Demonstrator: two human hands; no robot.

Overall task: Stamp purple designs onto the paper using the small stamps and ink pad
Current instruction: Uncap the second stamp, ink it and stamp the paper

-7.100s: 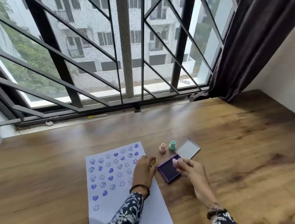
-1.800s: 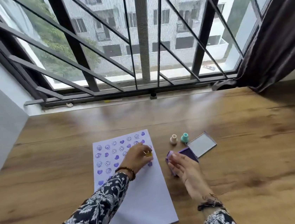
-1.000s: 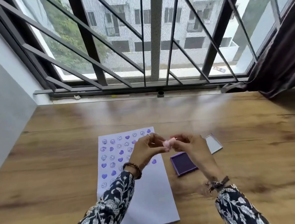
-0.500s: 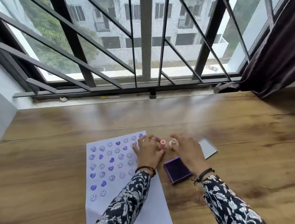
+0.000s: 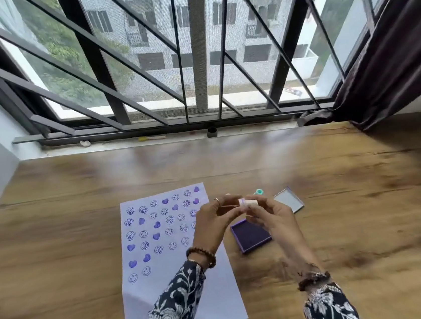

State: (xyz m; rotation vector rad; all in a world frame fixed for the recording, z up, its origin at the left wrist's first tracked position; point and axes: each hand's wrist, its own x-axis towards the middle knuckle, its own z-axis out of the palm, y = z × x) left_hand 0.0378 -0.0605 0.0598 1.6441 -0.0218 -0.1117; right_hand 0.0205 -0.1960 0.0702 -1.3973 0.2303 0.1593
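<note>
I see both my left hand (image 5: 212, 220) and right hand (image 5: 271, 215) pinching a small, light, rigid white plastic stamp (image 5: 247, 203) above the open purple ink pad (image 5: 251, 236), best gripped by its barrel.

No readable text, only stamped purple smiley faces and hearts on the paper (image 5: 161, 243)

The wooden desk (image 5: 342, 223) stands against a window with dark metal bars (image 5: 99, 67). At two o'clock a dark curtain (image 5: 389, 60) hangs down to the sill. On the sill lie a yellow stick (image 5: 151, 138), a small black cap (image 5: 211, 132) and, at eleven o'clock, a white scrap (image 5: 84, 143). Outside is a grey building (image 5: 189, 30).
</note>
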